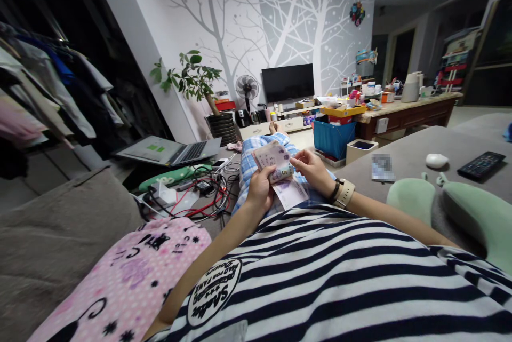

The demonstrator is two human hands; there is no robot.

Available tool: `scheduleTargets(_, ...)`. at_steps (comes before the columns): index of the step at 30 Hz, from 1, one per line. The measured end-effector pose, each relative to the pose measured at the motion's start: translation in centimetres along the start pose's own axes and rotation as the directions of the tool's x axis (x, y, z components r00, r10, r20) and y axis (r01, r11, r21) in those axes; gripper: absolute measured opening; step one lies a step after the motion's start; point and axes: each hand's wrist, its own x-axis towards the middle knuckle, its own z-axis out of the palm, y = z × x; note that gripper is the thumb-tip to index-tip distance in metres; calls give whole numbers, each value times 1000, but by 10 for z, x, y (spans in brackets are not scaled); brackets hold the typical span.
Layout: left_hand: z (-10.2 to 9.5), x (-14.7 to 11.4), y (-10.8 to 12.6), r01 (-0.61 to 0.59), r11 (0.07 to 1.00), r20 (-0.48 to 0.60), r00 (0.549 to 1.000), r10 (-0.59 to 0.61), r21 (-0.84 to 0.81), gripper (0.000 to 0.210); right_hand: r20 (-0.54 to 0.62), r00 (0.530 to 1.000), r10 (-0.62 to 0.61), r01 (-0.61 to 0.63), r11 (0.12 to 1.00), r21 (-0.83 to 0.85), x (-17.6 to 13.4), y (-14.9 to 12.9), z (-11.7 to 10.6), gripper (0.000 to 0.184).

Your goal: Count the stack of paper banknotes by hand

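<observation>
My left hand (261,190) is closed around a small stack of purple banknotes (272,155), its thumb lying across their face. A "5" is printed on the front note. Below the thumb, another purple banknote (291,193) slants down toward my lap. At the right edge of the stack, my right hand (314,171) has its thumb and forefinger pinched on a note, the other fingers curled. How many notes are in the stack I cannot tell. Beneath both hands lie my legs in blue checked trousers (250,150).
On the left lie an open laptop (172,152), tangled cables (216,187) and a pink patterned cloth (160,256). On the sofa to the right are a remote (481,166), a white mouse-shaped object (437,160) and a pale green cushioned item (412,198). A blue bin (334,136) stands ahead.
</observation>
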Motion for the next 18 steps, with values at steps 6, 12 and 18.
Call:
scheduleTargets(6, 3, -1, 0, -8, 1000, -17, 1000, 7, -13, 52, 78, 996, 33, -30, 998, -50, -1, 1, 1, 71)
scheduleTargets(12, 4, 1, 2, 53, 995, -7, 999, -54, -83, 34, 57, 998, -13, 15, 999, -41, -1, 1, 1, 68)
scheduleTargets(18, -2, 9, -1, 63, 992, 12, 998, -62, -112, 39, 102, 989, -103, 99, 994, 46, -3, 2, 0, 69)
